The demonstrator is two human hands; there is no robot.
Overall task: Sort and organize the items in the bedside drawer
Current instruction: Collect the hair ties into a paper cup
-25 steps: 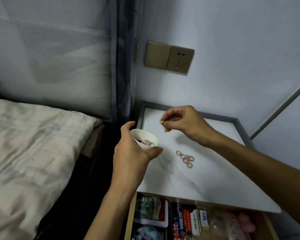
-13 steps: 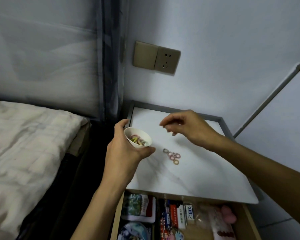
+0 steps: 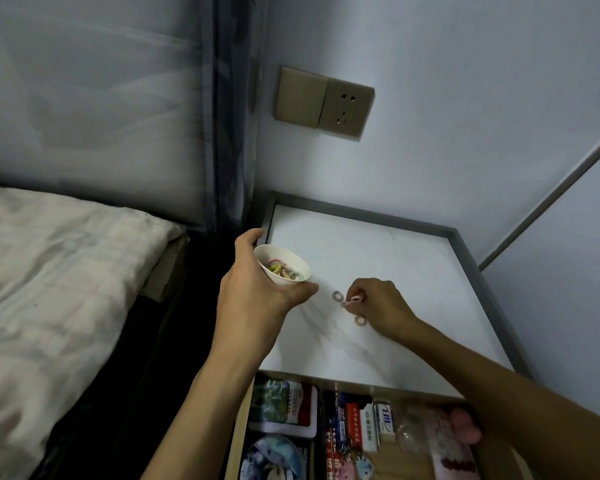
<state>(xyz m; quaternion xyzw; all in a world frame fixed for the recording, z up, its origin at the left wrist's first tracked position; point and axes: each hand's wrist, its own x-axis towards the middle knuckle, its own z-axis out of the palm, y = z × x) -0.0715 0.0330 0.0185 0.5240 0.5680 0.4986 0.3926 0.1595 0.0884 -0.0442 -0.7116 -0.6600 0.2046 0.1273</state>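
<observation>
My left hand (image 3: 257, 296) grips a small white cup (image 3: 284, 265) above the left edge of the white bedside tabletop (image 3: 413, 271). Several coloured hair ties (image 3: 282, 268) lie inside the cup. My right hand (image 3: 381, 308) is down on the tabletop, its fingertips pinching a pink hair tie (image 3: 352, 301). Two more small hair ties lie loose beside it, one (image 3: 337, 295) to the left and one (image 3: 360, 320) just below the fingers. The open drawer (image 3: 326, 427) shows at the bottom, filled with small packets, boxes and pink items.
A bed with a pale quilt (image 3: 59, 289) lies to the left, with a dark gap between it and the nightstand. A wall socket plate (image 3: 324, 102) sits above the nightstand. A grey raised rim (image 3: 471, 258) borders the tabletop at the back and right.
My right hand dropped a yellow tie into the cup, then came down to the pile on the tabletop and pinched a pink tie. The cup stays in my left hand.
</observation>
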